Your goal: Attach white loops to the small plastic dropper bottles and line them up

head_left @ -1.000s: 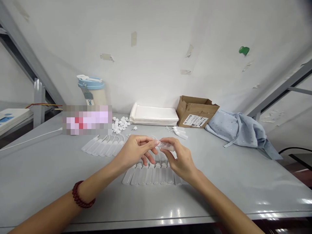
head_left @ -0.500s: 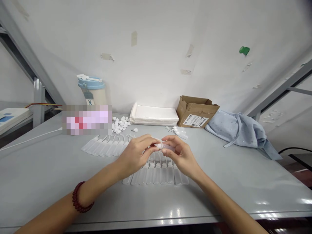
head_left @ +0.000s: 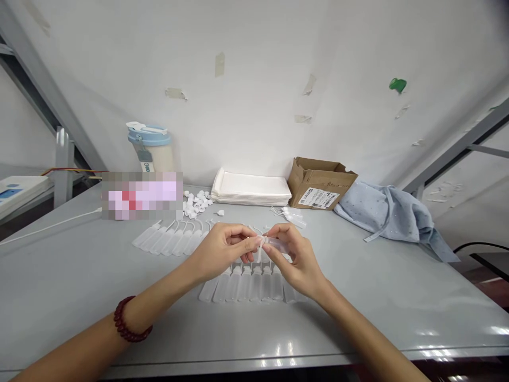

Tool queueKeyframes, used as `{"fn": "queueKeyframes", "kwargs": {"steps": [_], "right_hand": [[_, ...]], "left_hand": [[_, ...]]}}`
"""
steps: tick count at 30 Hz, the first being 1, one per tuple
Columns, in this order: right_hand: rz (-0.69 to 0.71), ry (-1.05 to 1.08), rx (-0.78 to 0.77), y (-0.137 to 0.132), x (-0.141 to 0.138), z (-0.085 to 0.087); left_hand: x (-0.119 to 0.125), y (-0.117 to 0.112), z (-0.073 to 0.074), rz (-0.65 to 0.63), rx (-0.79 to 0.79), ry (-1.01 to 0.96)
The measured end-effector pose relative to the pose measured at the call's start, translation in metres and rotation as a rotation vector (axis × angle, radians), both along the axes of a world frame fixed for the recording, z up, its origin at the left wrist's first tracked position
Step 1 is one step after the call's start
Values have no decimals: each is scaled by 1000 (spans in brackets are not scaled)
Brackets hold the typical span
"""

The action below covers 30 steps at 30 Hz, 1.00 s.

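Above the front row of clear squeeze bottles (head_left: 247,286), my two hands meet. My right hand (head_left: 299,260) is closed around a small translucent squeeze bottle (head_left: 279,245), lying sideways with its neck toward the left. Thumb and fingers of my left hand (head_left: 222,252) pinch the white cap (head_left: 261,240) at that neck. Fingers hide most of the cap, so how far it is seated cannot be made out. A second row of similar bottles (head_left: 169,241), with thin curved straps at their tops, lies left of my hands.
Loose white caps (head_left: 195,204) lie in a heap behind the bottles, with a single cap (head_left: 219,213) apart. Along the wall stand a blue-lidded cup (head_left: 150,146), a stack of white envelopes (head_left: 252,185), a cardboard box (head_left: 322,183) and a pale blue cloth (head_left: 393,212).
My left fingers have shifted their grip at the bottle neck, the thumb now lying straighter against the cap. Both hands remain in nearly the same place, and the bottle is still in my right hand.
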State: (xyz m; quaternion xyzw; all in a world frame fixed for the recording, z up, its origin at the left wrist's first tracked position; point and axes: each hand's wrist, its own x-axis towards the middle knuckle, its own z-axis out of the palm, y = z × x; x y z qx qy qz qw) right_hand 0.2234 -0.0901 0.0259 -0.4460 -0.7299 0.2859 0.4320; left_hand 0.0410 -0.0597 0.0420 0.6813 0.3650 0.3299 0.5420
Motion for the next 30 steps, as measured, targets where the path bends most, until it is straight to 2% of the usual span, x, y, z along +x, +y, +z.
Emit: {"fn": "queueKeyframes", "kwargs": {"steps": [3, 6, 8, 12, 14, 16, 18, 22, 26, 28, 30], "right_hand": [[14, -56, 48, -2, 0, -1], [44, -18, -36, -1, 1, 2], [91, 87, -163, 0, 2, 4], [188, 330, -396, 6, 6, 6], [220, 400, -445, 8, 6, 4], [230, 422, -450, 9, 5, 4], [214, 397, -419, 7, 4, 5], [154, 215, -264, 3, 1, 6], [119, 57, -158, 2, 2, 5], [133, 69, -187, 2, 3, 4], [168, 145, -261, 3, 3, 3]], "left_hand": [[0, -1, 1, -12, 6, 10], [-1, -1, 0, -7, 68, 25], [-1, -2, -1, -6, 213, 41], [1, -3, -6, 2, 642, 97], [1, -4, -7, 5, 748, 95], [1, -6, -5, 4, 720, 91], [1, -6, -2, 11, 604, 89], [-2, -6, 5, 37, 374, 88], [-4, -6, 5, 7, 222, 139], [-4, -6, 1, -12, 274, 153], [-4, -6, -3, -10, 460, 185]]}}
